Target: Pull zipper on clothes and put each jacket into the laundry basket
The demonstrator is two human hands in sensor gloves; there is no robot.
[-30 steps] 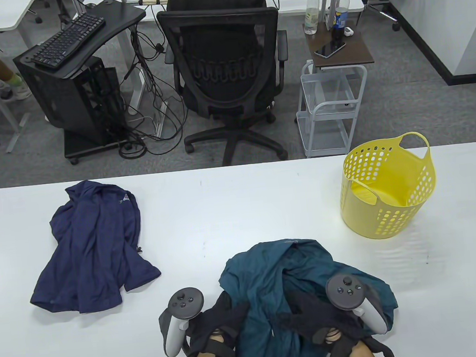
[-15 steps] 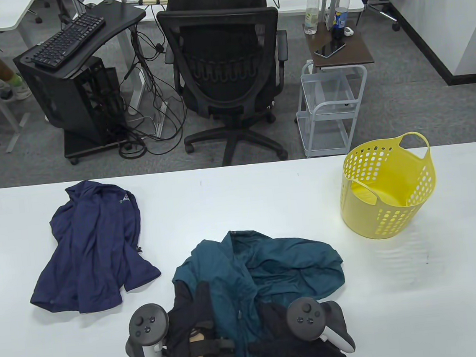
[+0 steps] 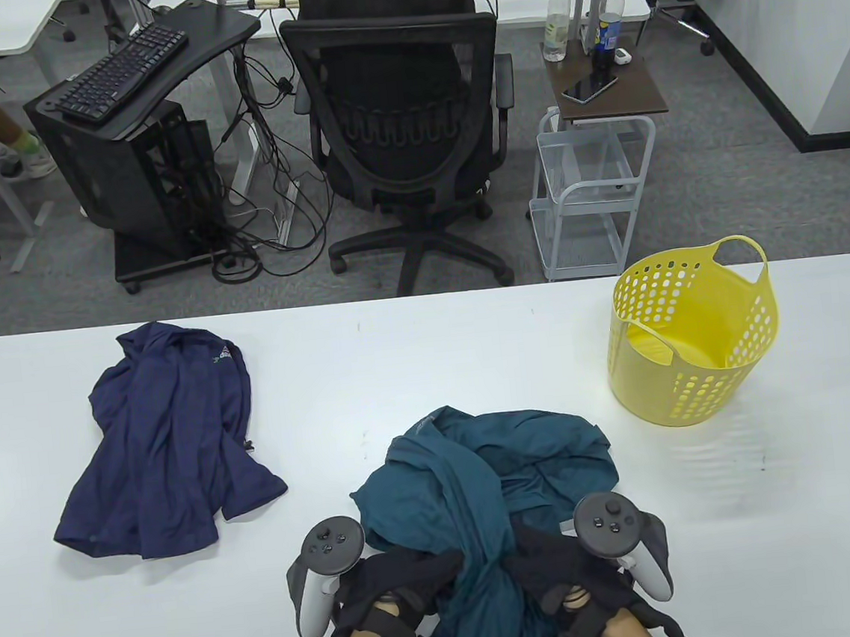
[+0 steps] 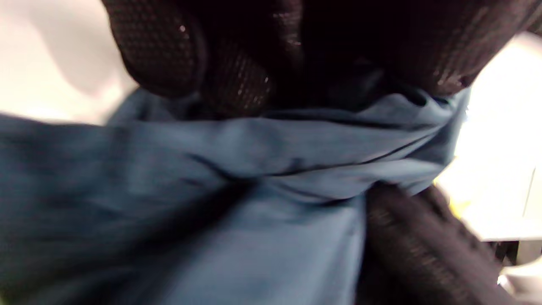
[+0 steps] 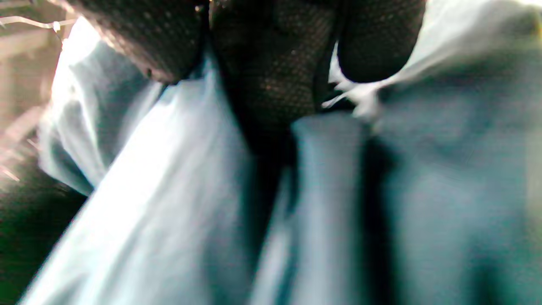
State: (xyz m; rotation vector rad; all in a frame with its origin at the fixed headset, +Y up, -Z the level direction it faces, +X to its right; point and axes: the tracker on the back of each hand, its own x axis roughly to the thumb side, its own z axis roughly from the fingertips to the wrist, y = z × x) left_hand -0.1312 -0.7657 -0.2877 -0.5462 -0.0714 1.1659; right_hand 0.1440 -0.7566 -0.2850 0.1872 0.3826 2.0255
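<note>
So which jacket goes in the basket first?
On the white table, look at the near edge, where both gloved hands grip cloth. It's the crumpled teal jacket; the other jacket, left of it, is navy and untouched.

Table view high, facing the table (image 3: 428, 348), both wrist views pressed close to teal jacket (image 3: 485, 470)

The white table (image 3: 428, 356) bears a navy jacket (image 3: 166, 441), a teal jacket (image 3: 499, 461) and a yellow laundry basket (image 3: 689, 334).
</note>
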